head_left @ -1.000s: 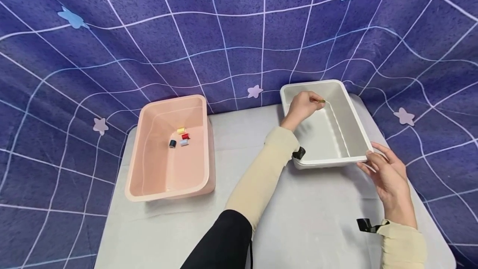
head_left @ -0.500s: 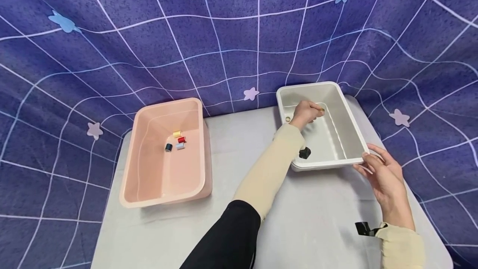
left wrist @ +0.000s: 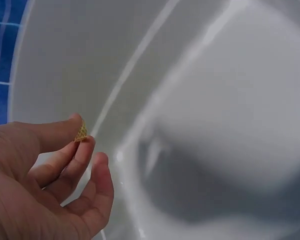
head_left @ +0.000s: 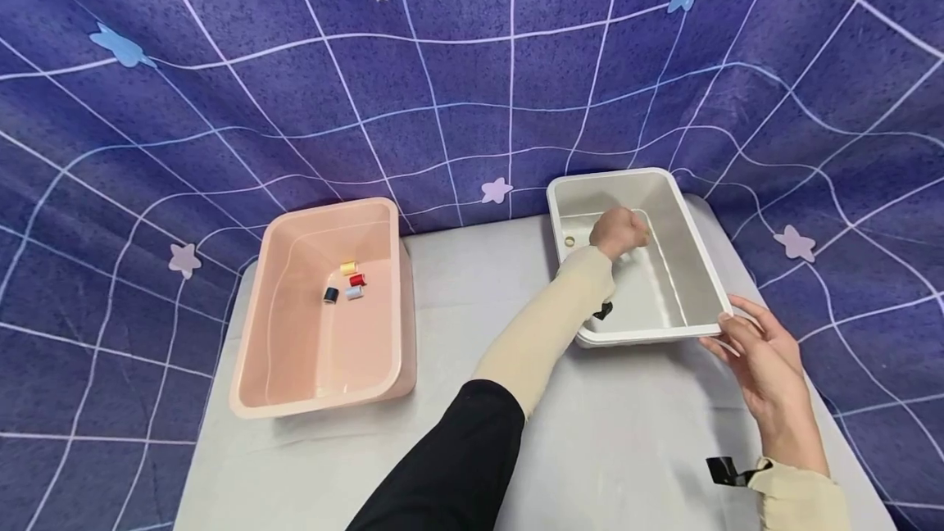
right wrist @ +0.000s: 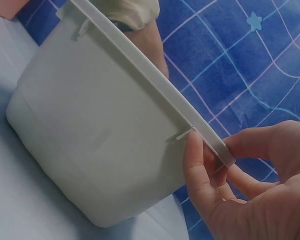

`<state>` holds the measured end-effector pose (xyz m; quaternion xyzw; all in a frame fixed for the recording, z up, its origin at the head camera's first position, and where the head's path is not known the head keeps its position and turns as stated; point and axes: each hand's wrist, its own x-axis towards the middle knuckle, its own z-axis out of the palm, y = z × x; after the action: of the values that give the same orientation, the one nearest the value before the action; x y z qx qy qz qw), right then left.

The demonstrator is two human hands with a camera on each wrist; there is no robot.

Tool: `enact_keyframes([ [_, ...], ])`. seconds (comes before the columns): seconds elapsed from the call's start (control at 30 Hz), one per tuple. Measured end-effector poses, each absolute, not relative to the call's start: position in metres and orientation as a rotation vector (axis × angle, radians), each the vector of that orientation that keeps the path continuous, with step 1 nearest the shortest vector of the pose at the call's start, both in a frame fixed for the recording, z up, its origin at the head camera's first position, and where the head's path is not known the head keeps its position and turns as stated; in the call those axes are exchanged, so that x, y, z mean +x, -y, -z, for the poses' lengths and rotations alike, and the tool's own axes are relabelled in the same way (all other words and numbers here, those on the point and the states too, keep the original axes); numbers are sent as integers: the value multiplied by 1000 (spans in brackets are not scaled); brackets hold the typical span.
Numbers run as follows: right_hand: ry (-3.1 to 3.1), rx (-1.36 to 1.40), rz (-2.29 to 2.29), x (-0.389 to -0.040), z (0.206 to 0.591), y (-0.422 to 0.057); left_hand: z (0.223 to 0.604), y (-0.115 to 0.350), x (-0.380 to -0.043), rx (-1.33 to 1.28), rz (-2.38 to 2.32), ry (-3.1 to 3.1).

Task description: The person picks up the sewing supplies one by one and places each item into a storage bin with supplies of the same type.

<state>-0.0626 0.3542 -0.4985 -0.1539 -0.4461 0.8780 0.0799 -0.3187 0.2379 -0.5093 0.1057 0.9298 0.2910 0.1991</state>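
My left hand [head_left: 619, 232] is inside the grey-white bin [head_left: 686, 256], above its floor toward the far end. Between thumb and fingertips it pinches a small gold dimpled thimble [left wrist: 82, 132], mostly covered by the fingers. A second small gold ring-shaped piece [head_left: 569, 242] lies on the bin floor near the left wall; its kind is too small to tell. With my right hand [head_left: 767, 367] I grip the bin's near right corner, thumb on the rim [right wrist: 229, 150] and fingers beneath it.
To the left stands a pink bin [head_left: 406, 326] holding several thread spools: yellow [head_left: 348, 268], red [head_left: 357, 279], light blue [head_left: 354, 292] and dark [head_left: 331, 295]. Both bins rest on a white-covered table [head_left: 472, 293]. A blue patterned curtain [head_left: 472, 72] hangs behind.
My left hand has moved lower into the grey-white bin, still holding the thimble. The gold piece by the left wall, hidden a second ago, now shows. My right hand stays on the corner.
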Motion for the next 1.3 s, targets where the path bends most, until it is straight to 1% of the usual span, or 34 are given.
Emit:
enact_keyframes([
  [0.07,1338,-456,-2628,-62,499,-354,519,-244,-325,251,-747,-2590],
  [0.2,1336,-439,-2621,-61,500,-354,565,-268,-345,280,-628,-2610],
  [0.3,1334,-429,-2618,-62,500,-355,571,-273,-343,330,-521,-2613],
  [0.43,1345,-436,-2620,-63,501,-355,543,-262,-318,392,-365,-2609],
  [0.67,1347,-459,-2607,-62,500,-356,541,-264,-301,477,-189,-2620],
  [1.1,1392,-445,-2586,-61,500,-353,543,-261,-297,478,-168,-2625],
  [1.3,1385,-450,-2577,-62,499,-354,535,-265,-301,490,-180,-2635],
])
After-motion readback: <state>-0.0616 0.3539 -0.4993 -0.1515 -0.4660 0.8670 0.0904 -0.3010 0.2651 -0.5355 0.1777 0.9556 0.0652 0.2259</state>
